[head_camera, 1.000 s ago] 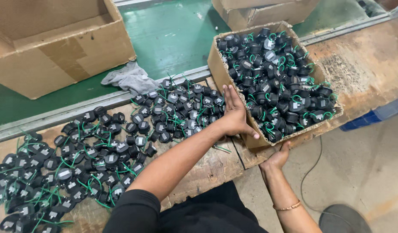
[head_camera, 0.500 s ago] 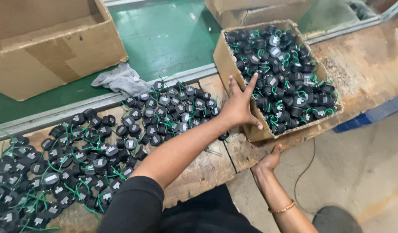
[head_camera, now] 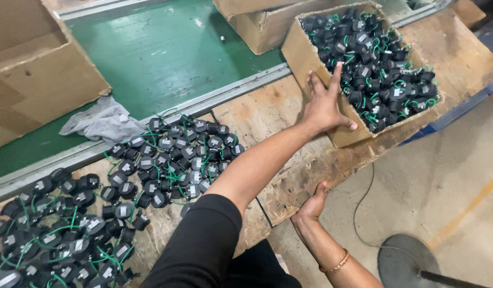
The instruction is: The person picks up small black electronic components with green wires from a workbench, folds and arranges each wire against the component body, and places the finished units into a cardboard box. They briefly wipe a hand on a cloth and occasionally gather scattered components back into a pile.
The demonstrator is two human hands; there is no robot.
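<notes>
Our left hand [head_camera: 324, 104] lies flat and open against the near wall of the box [head_camera: 302, 50], which sits on the bench [head_camera: 267, 112]. Our right hand [head_camera: 310, 205] curls over the bench edge, holding nothing else. Packed with black parts [head_camera: 374, 64], the box looks heavy, its cardboard soft; we judge the bottom corners the safest hold.

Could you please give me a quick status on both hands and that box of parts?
Left hand flat against the cardboard box, fingers spread. Right hand gripping the bench edge. Box full of black parts; loose parts piled beside.
</notes>
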